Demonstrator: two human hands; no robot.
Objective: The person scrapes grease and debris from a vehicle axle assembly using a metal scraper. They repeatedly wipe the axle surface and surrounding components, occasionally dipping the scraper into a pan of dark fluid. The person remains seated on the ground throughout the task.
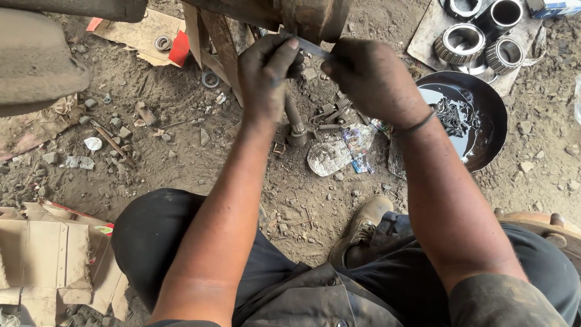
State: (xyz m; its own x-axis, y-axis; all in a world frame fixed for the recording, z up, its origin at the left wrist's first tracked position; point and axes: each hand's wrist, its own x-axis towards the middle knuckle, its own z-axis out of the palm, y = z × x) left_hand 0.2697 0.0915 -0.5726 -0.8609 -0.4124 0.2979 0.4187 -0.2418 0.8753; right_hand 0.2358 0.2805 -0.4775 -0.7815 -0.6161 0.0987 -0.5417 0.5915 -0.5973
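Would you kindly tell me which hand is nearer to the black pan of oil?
Right. The right hand is just left of the pan, its wrist beside the rim; the left hand is farther left.

Single head view, looking steeply down, close over dirt ground (181,163).

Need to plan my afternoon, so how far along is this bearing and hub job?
Done: bearings sit out on a board, dark pan filled with oily liquid. In hand: left hand and right hand work a thin metal strip at the rusty hub. Left: bearings remain unfitted.
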